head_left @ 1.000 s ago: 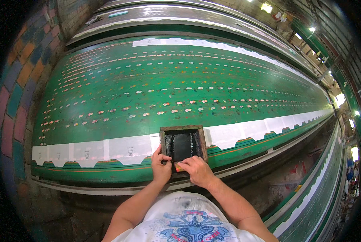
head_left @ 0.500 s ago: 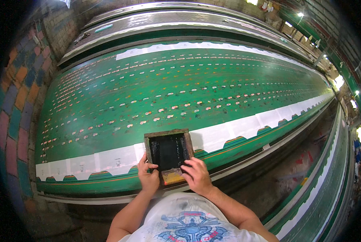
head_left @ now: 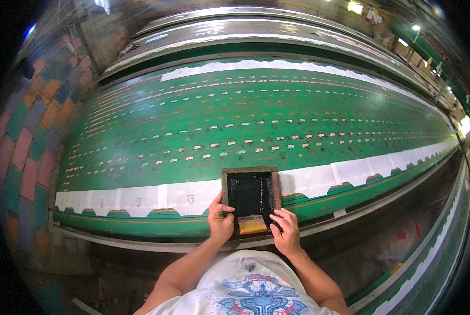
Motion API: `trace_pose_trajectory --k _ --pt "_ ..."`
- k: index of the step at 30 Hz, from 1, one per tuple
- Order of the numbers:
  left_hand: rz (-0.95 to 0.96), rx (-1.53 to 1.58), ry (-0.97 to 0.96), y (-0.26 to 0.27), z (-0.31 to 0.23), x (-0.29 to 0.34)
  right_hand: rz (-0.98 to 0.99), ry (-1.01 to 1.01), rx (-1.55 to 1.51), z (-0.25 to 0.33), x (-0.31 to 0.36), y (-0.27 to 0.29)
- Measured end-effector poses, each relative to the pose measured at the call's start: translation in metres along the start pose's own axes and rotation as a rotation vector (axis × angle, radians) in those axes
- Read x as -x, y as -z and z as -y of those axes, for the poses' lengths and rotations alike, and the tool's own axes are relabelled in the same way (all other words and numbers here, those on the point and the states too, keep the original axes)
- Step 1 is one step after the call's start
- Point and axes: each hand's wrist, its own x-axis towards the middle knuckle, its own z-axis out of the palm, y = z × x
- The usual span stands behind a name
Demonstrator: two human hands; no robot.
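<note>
A small wooden screen-printing frame [head_left: 249, 169] sits at the near edge of a long green table, over the row of white cut pieces [head_left: 140, 194]. Dark ink coats its mesh [head_left: 249, 194]. In its near end rests a squeegee [head_left: 252, 224] with a yellowish, stained top. My left hand [head_left: 221, 220] grips the frame's left side, thumb toward the near corner and a finger up along the outside. On the opposite side, my right hand [head_left: 286, 229] has its bent fingers on the near right corner, beside the squeegee. The pieces left of the frame carry small dark prints.
Rows of small coloured marks cover the green table [head_left: 193, 115]. Another white row [head_left: 235, 65] lies along its far edge. More long tables [head_left: 203, 27] stand beyond, and one [head_left: 429, 283] at the right. A painted brick wall [head_left: 22, 149] borders the left end.
The frame has moved right along the white row with both hands, and a printed piece now shows left of it. The squeegee sits further inside the frame. My view has shifted too.
</note>
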Motion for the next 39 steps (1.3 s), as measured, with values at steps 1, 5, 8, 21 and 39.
trace_pose_trajectory --k 1,5,8,21,39 --pt "-0.009 0.014 0.036 -0.009 0.004 0.001 0.018 0.035 0.014 -0.004 -0.001 0.008" --pt "-0.014 0.09 0.142 -0.021 0.016 0.003 0.181 0.185 -0.015 -0.007 -0.006 0.024" --pt "-0.007 0.147 0.207 -0.023 0.023 0.002 0.317 0.295 0.0 -0.004 -0.016 0.026" --pt "-0.001 0.202 0.251 -0.028 0.03 0.007 0.596 0.427 0.12 -0.006 -0.072 0.016" --pt "0.03 -0.009 0.119 -0.029 0.017 0.005 0.405 0.307 0.278 -0.037 -0.153 -0.036"
